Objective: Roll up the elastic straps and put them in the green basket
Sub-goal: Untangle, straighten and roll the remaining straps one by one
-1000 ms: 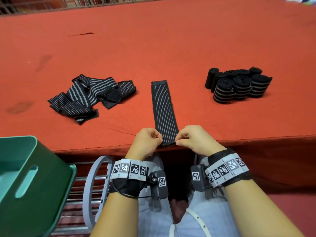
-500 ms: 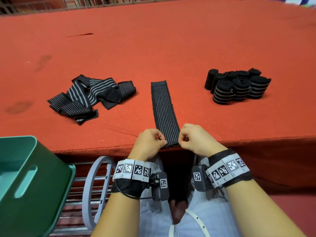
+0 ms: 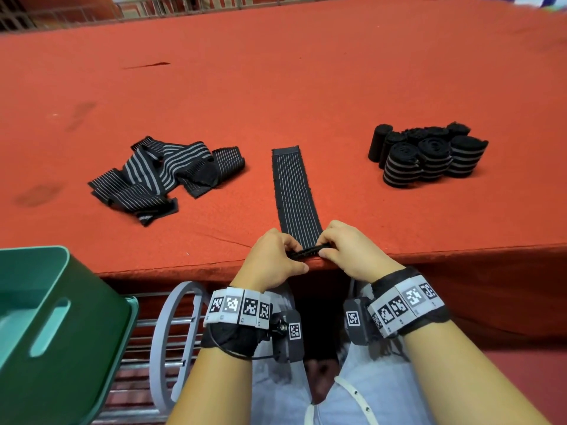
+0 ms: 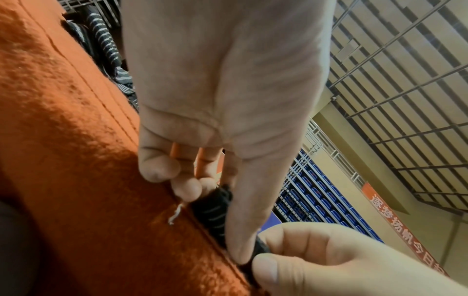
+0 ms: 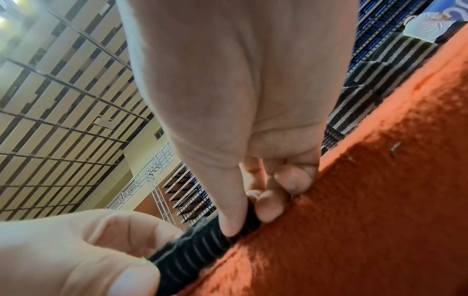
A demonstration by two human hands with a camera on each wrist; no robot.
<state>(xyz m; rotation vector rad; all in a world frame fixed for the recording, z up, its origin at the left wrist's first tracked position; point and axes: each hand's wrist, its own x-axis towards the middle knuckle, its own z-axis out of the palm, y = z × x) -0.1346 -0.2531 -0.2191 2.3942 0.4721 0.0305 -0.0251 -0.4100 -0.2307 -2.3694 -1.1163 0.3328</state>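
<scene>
Black striped elastic strap [image 3: 296,191] is laid flat on the red table [image 3: 306,87], its rolled near end pinched by the left hand [image 3: 271,259] and right hand [image 3: 352,251]; the green basket [image 3: 92,317] is set near-left.

The green basket [image 3: 92,320] is cut off by the left and bottom edges of the head view, the fingers [image 3: 285,240] of both hands cover the ends of the strap's [image 3: 296,191] rolled part, and the far table [image 3: 306,72] edge is blurred.
</scene>
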